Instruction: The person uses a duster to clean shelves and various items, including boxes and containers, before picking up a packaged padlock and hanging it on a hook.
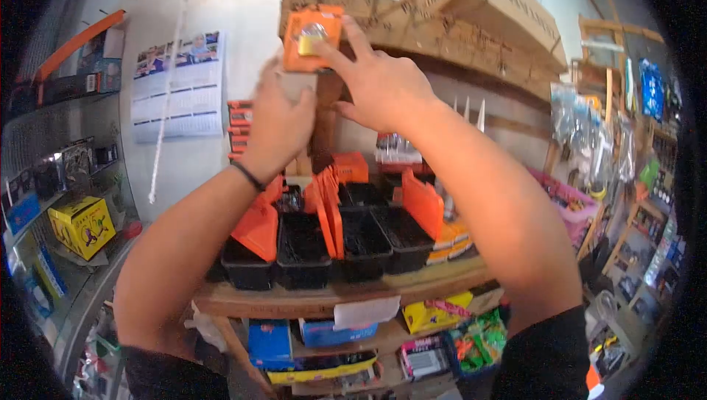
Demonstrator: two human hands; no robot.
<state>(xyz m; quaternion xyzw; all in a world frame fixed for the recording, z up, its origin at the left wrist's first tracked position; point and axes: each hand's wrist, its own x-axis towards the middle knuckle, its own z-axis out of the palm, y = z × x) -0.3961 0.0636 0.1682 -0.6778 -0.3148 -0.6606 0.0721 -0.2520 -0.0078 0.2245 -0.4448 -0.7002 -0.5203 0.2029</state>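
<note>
An orange packet [318, 60] with a brass-coloured padlock [308, 45] on its front hangs high at the left end of a wooden beam. My right hand [387, 87] reaches up to it with fingers spread; one fingertip lies over the front by the padlock, another at the right edge. The right thumb stays lower, away from the packet. Just below and left of the packet is my left hand [283, 117], slightly blurred, its fingers pointing up at the lower left corner and its thumb apart. A dark band circles the left wrist.
Black bins [303, 256] with orange packets [331, 212] stand on a wooden shelf [317, 293] below my hands. The beam [456, 47] carries hooks and a long cardboard box [508, 10]. A calendar [177, 91] hangs on the left wall. A glass case holds a yellow box [82, 227].
</note>
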